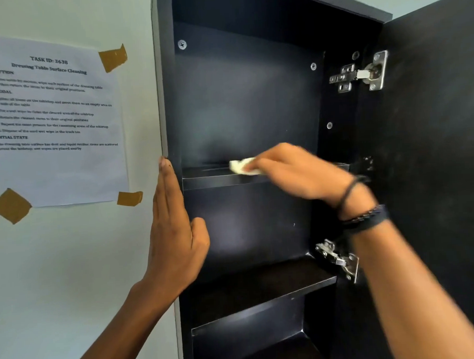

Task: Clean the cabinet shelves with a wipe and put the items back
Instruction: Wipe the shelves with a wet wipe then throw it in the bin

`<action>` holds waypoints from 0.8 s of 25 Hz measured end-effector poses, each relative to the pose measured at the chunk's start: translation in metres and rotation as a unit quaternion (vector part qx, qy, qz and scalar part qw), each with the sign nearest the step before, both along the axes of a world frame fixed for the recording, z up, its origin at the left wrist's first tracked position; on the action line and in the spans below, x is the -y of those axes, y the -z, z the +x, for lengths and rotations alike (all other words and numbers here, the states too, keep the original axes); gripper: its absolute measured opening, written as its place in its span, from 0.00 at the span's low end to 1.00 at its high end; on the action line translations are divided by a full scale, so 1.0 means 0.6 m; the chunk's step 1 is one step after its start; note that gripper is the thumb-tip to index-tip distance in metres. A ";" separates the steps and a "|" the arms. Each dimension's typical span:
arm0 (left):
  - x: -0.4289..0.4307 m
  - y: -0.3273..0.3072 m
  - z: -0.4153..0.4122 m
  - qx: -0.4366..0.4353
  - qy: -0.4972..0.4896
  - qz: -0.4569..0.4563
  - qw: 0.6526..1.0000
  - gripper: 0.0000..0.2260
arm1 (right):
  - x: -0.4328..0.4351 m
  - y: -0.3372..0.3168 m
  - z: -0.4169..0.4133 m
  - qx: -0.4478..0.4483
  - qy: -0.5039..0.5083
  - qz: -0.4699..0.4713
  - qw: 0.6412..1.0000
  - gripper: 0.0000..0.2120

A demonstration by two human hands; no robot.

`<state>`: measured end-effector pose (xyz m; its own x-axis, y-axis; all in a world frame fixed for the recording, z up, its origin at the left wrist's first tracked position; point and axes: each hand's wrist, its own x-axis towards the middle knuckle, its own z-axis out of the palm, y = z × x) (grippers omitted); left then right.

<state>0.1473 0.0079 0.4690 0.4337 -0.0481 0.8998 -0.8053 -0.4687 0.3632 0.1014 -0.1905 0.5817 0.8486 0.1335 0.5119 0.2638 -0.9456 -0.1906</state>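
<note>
Fingers of right hand press wipe on shelf.

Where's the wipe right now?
In the head view, the wipe is on the upper shelf inside the cabinet, pressed under the right hand fingertips, near centre.

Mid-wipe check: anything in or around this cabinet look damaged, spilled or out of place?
Nothing looks damaged or spilled. The right hand presses the wipe on the upper shelf; the left hand rests flat on the cabinet's side edge. Visible shelves hold no items. Both hinges look intact.
</note>
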 end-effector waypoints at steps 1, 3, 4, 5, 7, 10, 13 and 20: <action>0.000 0.000 0.002 0.003 0.001 0.003 1.000 0.39 | 0.052 -0.001 -0.009 0.006 0.100 0.003 0.995 0.20; -0.001 0.001 0.003 0.012 -0.002 0.003 1.000 0.39 | 0.120 -0.006 -0.021 -0.013 0.286 0.025 0.958 0.17; 0.001 0.002 0.003 0.015 -0.004 0.000 1.000 0.39 | 0.125 -0.007 -0.018 -0.015 0.310 0.030 0.950 0.17; 0.002 0.002 0.004 0.013 -0.006 -0.003 1.000 0.40 | 0.107 -0.003 -0.012 -0.003 0.276 0.030 0.961 0.16; 0.005 0.003 0.004 0.007 -0.014 -0.008 1.000 0.41 | 0.020 0.016 0.008 0.051 0.104 0.015 0.993 0.15; 0.003 0.002 0.006 0.008 -0.018 -0.004 1.000 0.40 | -0.113 0.043 0.004 0.090 -0.127 -0.006 0.988 0.18; -0.002 0.007 0.007 0.019 -0.028 0.008 0.999 0.39 | -0.062 0.033 0.008 0.094 -0.077 -0.019 0.992 0.21; -0.003 0.015 0.009 0.015 -0.013 0.015 1.000 0.42 | 0.145 -0.039 0.048 -0.066 0.324 -0.042 0.943 0.18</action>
<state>0.1525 0.0096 0.4599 0.4074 -0.0639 0.9110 -0.8036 -0.4991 0.3244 0.1303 -0.2774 0.6052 0.8213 -0.4001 0.4066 -0.3963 -0.9129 -0.0979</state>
